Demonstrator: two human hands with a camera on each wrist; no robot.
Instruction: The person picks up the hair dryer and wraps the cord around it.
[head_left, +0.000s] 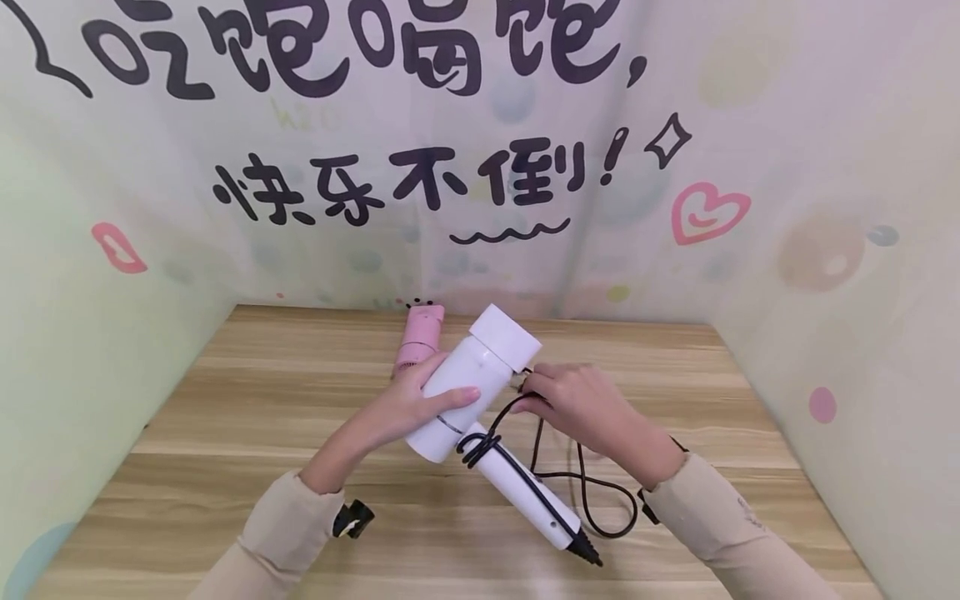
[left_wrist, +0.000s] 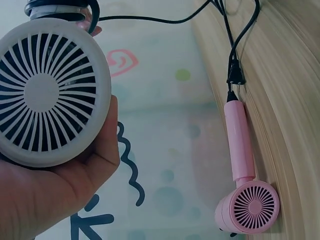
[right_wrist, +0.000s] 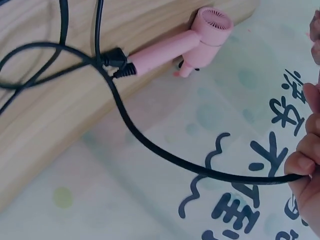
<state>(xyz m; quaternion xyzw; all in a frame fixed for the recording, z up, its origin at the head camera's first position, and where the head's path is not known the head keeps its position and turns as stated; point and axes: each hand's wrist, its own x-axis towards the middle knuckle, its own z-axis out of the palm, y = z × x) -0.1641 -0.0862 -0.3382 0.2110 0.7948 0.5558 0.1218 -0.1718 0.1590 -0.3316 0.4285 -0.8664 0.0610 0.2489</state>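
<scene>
A white hair dryer (head_left: 463, 385) is held up over the table, tilted, its broad nozzle toward the back. My left hand (head_left: 405, 404) grips its barrel, thumb across the front. The dryer's round slatted air inlet (left_wrist: 42, 92) fills much of the left wrist view. Its handle slants down to the right, and a black cord (head_left: 480, 446) is wound in a few turns near the handle's top. Beside the nozzle, my right hand (head_left: 581, 404) pinches that cord; in the right wrist view, the taut cord (right_wrist: 175, 159) runs into the curled fingers (right_wrist: 300, 162).
On the wooden table (head_left: 247, 400), a pink hair dryer (head_left: 422, 333) lies near the back edge, partly hidden by my left hand. A black plug (left_wrist: 236, 75) lies by its handle end. Slack cord loops sit right of the white handle. Printed light walls (head_left: 360, 267) enclose the table.
</scene>
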